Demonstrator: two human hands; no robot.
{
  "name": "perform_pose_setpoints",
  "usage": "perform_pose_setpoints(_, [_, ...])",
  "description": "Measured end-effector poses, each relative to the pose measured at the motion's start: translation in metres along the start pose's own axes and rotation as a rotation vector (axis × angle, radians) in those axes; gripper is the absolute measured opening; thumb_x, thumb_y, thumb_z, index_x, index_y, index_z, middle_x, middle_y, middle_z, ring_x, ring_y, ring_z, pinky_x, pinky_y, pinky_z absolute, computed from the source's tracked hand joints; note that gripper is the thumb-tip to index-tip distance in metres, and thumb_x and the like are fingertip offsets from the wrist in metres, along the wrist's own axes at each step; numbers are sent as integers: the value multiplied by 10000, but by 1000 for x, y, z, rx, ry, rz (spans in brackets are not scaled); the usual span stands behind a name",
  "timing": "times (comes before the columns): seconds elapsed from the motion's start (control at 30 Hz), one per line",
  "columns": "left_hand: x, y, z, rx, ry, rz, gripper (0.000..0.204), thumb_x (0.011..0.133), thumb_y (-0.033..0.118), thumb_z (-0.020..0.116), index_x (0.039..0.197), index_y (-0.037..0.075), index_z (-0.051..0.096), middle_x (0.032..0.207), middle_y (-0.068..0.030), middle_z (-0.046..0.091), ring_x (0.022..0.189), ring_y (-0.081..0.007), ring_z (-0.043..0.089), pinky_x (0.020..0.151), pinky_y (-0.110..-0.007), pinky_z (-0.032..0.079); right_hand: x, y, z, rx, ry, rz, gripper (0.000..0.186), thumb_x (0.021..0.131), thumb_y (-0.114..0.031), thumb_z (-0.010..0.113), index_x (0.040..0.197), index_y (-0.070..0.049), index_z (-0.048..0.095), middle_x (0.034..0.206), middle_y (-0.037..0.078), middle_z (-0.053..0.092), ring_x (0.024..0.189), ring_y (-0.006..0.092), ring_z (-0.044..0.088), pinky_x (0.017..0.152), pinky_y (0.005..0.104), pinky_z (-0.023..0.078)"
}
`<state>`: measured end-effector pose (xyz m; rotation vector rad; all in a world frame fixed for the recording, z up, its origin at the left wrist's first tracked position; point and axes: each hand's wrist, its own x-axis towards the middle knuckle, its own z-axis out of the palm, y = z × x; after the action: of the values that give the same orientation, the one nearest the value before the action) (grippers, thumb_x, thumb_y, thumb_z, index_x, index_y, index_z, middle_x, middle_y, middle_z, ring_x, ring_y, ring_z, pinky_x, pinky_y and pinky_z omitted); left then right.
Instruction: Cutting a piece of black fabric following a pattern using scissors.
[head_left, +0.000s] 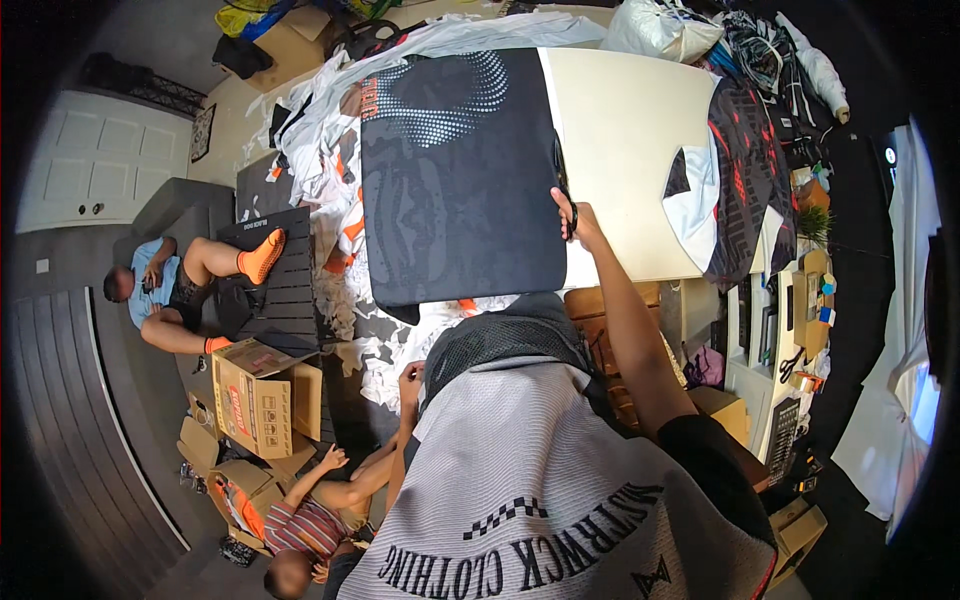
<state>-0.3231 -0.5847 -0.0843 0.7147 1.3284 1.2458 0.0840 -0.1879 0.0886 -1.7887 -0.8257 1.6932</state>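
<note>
A pair of black scissors (571,222) is in my right hand (577,214), its fingers closed round the handles. The blades point away from me along the right edge of a dark printed fabric panel (470,200). That panel lies flat on a cream tabletop (625,150), with a dotted pattern at its far end and a corner hanging over the near edge. Low beside my left hip is my left hand (410,380), away from the fabric. Its fingers are curled, and what they hold, if anything, is too small to tell.
White and orange fabric scraps (350,230) heap left of the table. Black-and-red printed fabric (745,180) drapes its right end. One person (150,280) sits on a sofa at left; another in a striped shirt (305,525) sits lower left near a cardboard box (262,400). White shelves (755,350) stand right.
</note>
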Motion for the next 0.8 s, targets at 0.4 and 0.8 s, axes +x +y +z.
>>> perform_pose_setpoints(0.4, [-2, 64, 31, 359, 75, -229, 151, 906, 110, 582, 1005, 42, 674, 868, -61, 668, 777, -157, 568, 728, -267, 456, 3, 9, -5, -1, 16, -5, 622, 753, -680, 677, 616, -102, 494, 524, 17, 463, 402, 128, 454, 402, 246, 357])
perform_pose_setpoints(0.8, [-6, 71, 35, 354, 69, -195, 157, 901, 109, 587, 1006, 28, 671, 877, -63, 667, 785, -152, 561, 740, -255, 449, 8, 15, -3, 44, 17, -24, 601, 774, -652, 676, 612, -103, 494, 525, 17, 463, 401, 130, 455, 402, 247, 365])
